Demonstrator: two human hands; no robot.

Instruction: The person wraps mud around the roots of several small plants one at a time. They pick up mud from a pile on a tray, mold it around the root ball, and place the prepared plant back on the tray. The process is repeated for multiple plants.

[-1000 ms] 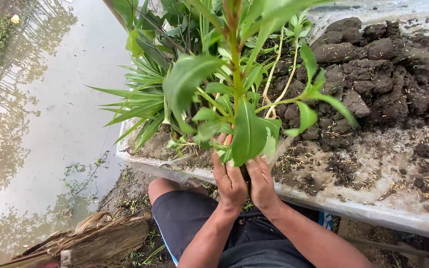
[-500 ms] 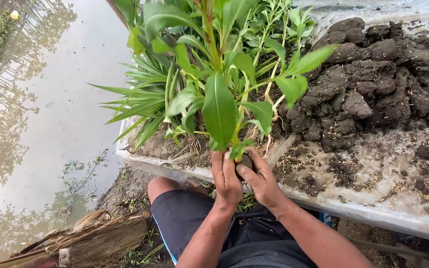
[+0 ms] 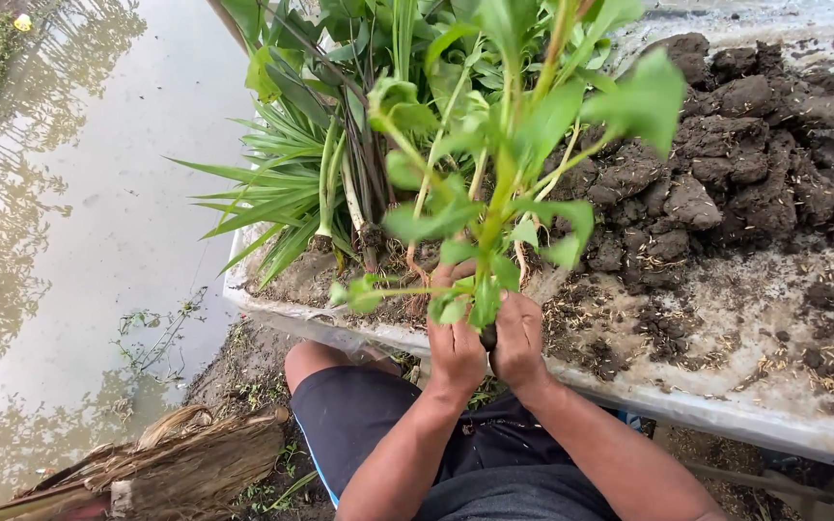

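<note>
Seedling (image 3: 494, 193), leafy and green, stands upright between 2 hands at the near edge of a dirty white tray (image 3: 726, 400). Left hand (image 3: 456, 342) is closed around the base of the stem, fingers curled over it. Right hand (image 3: 520, 333) is closed on the same base from the other side, just beside the left, the 2 touching or nearly so. A dark lump at the stem's bottom shows between the palms; cannot tell if it is root or soil. Leaves spread up and outward above both hands. Behind the seedling on the tray, a bunch of spiky narrow-leaved plants (image 3: 282, 193) sits to the left. Dark mud clods (image 3: 755, 135) are heaped to the right. Left of the tray lies murky water (image 3: 79, 241). Dark shorts (image 3: 359, 425) show below the arms. A dry husk bundle (image 3: 185, 463) lies at lower left.
</note>
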